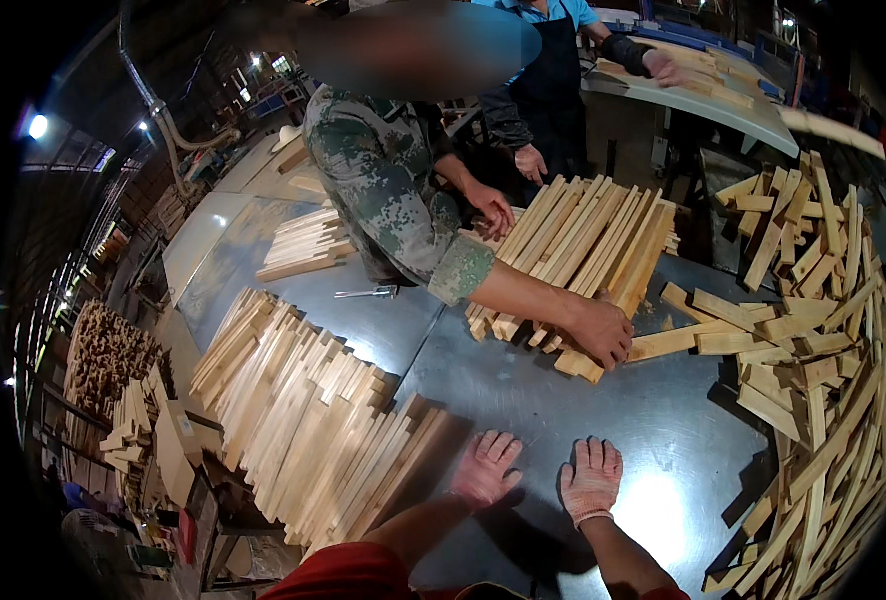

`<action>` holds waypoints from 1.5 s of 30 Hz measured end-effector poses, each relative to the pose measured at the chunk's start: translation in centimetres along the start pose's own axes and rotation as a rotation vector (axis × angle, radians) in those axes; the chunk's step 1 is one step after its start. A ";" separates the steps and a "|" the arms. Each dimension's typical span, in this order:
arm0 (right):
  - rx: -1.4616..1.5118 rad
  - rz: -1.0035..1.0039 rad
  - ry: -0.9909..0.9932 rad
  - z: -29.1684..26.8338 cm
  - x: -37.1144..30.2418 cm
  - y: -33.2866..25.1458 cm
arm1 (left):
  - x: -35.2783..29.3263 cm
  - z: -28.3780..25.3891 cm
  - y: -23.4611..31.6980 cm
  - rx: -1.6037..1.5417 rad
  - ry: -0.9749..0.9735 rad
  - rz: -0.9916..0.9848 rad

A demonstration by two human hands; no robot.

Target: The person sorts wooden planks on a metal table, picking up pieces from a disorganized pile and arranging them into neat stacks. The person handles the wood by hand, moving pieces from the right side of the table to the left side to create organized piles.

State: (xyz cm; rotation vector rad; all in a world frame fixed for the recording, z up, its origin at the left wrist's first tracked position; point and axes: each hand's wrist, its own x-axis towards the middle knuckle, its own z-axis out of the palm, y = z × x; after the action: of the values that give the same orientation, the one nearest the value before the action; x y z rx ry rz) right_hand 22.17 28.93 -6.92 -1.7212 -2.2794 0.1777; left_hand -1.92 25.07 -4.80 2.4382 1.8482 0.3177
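Both of my hands wear pale, reddish-stained work gloves and rest on a grey metal tabletop (523, 400). My left hand (488, 470) lies palm down with fingers stretched out, just right of a long row of wooden strips (313, 420). Flat on the metal, my right hand (592, 479) also has its fingers extended and holds nothing. Beyond them, a person in a camouflage jacket has one hand (601, 332) on the near end of a second stack of wooden strips (573, 240). That person's other hand (491, 208) is at the stack's far left side.
A large loose heap of wood pieces (813, 400) borders the table's right side. A smaller bundle of strips (306, 243) and a metal tool (366, 293) lie at the far left. Another person in a dark apron (553, 90) stands behind, beside a machine table (703, 105).
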 end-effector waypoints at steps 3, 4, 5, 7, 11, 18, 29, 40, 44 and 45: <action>-0.017 -0.002 -0.010 -0.3 0.0 0.0 | 0.1 0.1 0.0 0.014 -0.013 -0.006; -0.024 -0.003 0.005 0.1 -0.1 0.2 | 0.1 0.0 0.1 0.016 -0.007 -0.002; -0.032 -0.004 0.020 0.3 -0.1 0.3 | 0.3 0.0 0.1 0.018 -0.001 0.002; -0.047 -0.005 0.029 0.2 -0.3 0.2 | 0.3 -0.5 0.3 -0.011 -0.024 -0.007; -0.034 -0.036 0.064 -0.4 -0.1 -0.3 | -0.2 0.2 0.0 -0.002 -0.003 -0.030; -0.058 0.035 -0.006 0.4 -0.3 0.1 | 0.5 0.5 0.3 0.001 -0.016 -0.036; -0.017 0.054 0.006 -0.1 -0.1 -0.1 | 0.4 1.0 0.2 0.088 -0.030 -0.019; 0.046 0.075 -0.052 -0.9 -0.1 -0.8 | -0.4 0.4 0.2 0.030 0.021 -0.016; 0.565 0.331 -0.237 -5.7 0.2 -2.1 | -0.4 0.7 0.1 0.072 0.025 0.008; 0.996 0.483 -0.199 -7.3 -0.4 -2.0 | -0.2 0.4 0.1 0.077 0.020 0.021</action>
State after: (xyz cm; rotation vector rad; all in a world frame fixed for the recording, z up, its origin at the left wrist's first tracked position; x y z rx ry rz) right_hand 22.57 27.52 0.49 -1.6176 -1.3598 1.3539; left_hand -1.76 24.91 -5.21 2.5152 1.8784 0.2788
